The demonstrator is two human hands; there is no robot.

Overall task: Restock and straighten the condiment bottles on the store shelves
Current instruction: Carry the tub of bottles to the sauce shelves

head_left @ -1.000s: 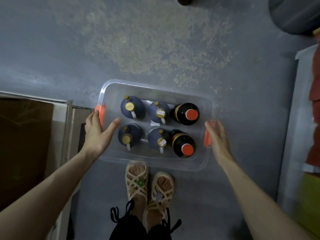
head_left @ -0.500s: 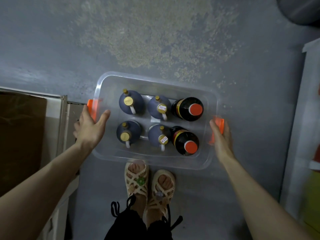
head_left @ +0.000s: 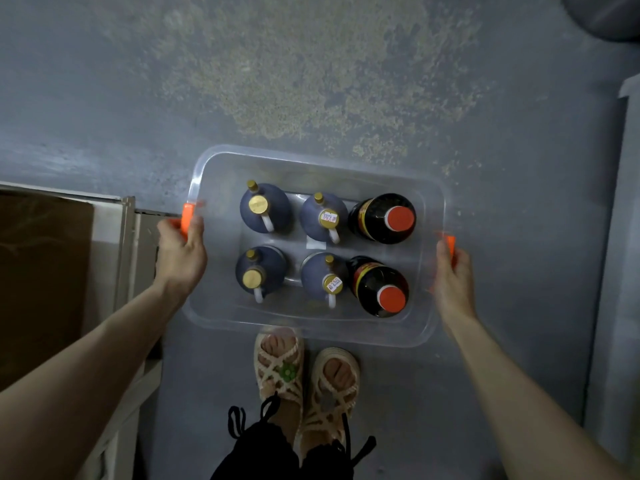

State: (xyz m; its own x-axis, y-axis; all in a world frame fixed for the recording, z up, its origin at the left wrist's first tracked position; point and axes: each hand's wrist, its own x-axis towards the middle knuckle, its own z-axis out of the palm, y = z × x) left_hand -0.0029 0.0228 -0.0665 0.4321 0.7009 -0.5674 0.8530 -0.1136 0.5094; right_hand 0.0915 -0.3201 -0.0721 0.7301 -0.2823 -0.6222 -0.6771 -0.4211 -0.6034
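Two hands grip one clear plastic bin (head_left: 311, 155) at its short ends.

Left hand (head_left: 180, 252): fingers are curled round the left orange handle (head_left: 187, 216), with the thumb laid along the bin's rim and the back of the hand facing up. Right hand (head_left: 453, 275): fingers are wrapped on the right orange handle (head_left: 450, 242). This hand is slightly blurred, and only the handle's far tip shows past the knuckles.

Bin: rectangular, with rounded corners, transparent walls and a glossy rolled rim. It sits over the floor (head_left: 311, 64), just far of the person's sandalled feet (head_left: 280, 362), and its near rim overlaps the toes. Whether its base touches the floor cannot be told.

Contents: six bottles stand upright in two rows of three.
- Four blue-grey jugs (head_left: 273, 206) fill the left and middle columns. Each is dome-shouldered and matte, with a gold cap, a small gold spout cap and a white loop handle. The two middle jugs carry price stickers on their caps.
- Two dark bottles (head_left: 374, 216) fill the right column. They are glossy and round, with red caps and red-and-yellow labels.

Floor: grey painted concrete, with a rough, worn yellowish patch far of the bin. Brown cardboard (head_left: 41, 271) lies at left, and a pale shelf upright (head_left: 628, 237) runs along the right edge.

Change from one second earlier: the left hand then lay open against the rim with straight fingers, and it now closes on the handle. The bin fills more of the view.
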